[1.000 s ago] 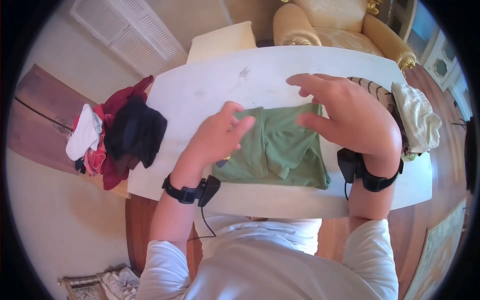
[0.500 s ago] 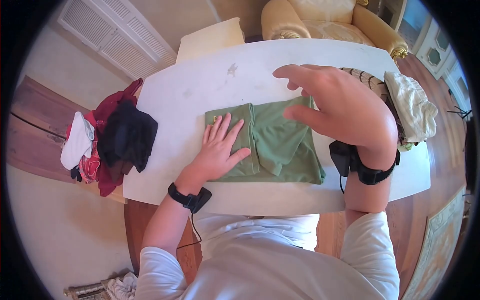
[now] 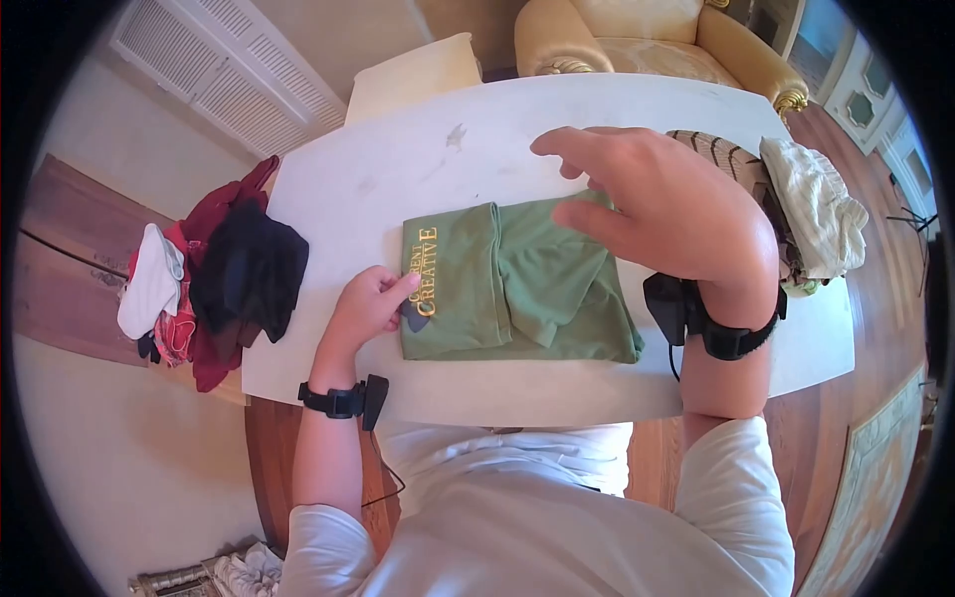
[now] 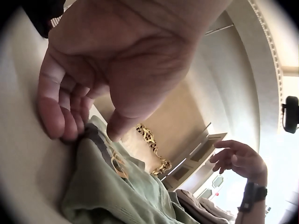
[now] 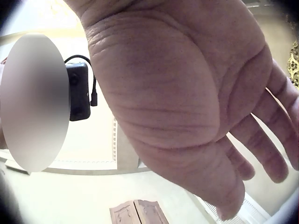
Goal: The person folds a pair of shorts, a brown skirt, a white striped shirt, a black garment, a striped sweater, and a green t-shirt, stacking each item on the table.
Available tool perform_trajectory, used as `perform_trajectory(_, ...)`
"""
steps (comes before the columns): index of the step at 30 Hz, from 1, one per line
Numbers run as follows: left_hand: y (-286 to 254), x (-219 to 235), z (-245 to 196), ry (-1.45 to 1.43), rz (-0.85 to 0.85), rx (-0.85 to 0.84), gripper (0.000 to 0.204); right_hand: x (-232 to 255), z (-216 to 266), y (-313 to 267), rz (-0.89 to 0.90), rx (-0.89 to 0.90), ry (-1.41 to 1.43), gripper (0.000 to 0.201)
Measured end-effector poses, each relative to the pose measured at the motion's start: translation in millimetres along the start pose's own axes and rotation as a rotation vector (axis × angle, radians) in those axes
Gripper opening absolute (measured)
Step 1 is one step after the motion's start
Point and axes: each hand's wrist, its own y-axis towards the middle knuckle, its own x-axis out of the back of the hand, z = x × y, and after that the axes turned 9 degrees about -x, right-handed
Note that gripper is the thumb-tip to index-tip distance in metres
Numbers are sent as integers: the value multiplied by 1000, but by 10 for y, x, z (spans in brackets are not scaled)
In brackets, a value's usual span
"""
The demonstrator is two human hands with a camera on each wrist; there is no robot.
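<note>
A folded green T-shirt (image 3: 463, 289) with yellow lettering lies on the white table (image 3: 338, 214). My left hand (image 3: 364, 306) is at the shirt's left edge beside the print, its thumb and fingers pinching the cloth there. In the left wrist view, the thumb (image 4: 122, 127) lies above the shirt's edge (image 4: 105, 179) and the other fingers curl at its outer side. Raised over the right part of the shirt, my right hand (image 3: 665, 204) holds nothing. Its fingers are relaxed and spread in the right wrist view.
Dark and red clothes (image 3: 249, 269) are heaped at the table's left end, with a white piece (image 3: 151, 281) among them. A woven basket (image 3: 711, 149) stands at the right end with cream cloth (image 3: 811, 214) over it. A gold armchair (image 3: 637, 50) is beyond the table.
My left hand came down flat onto the shirt, then slid to its left edge and pinched it, uncovering the yellow print. The right hand stays raised in much the same pose.
</note>
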Motion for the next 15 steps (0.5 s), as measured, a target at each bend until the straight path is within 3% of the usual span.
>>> perform_trajectory(7, 4, 48, -94, -248, 84, 83, 32, 77, -46, -46, 1, -27, 16, 45)
perform_trajectory(10, 20, 38, -77, -602, 165, 12, 34, 56, -126, -84, -102, 35, 33, 45)
perform_trajectory(13, 45, 73, -342, -745, 232, -155, 42, 150, -120, -76, -13, -63, 32, 45)
perform_trajectory(15, 12, 41, -676, -694, 199, -192, 51, 190, -137, -94, -17, -80, 41, 46)
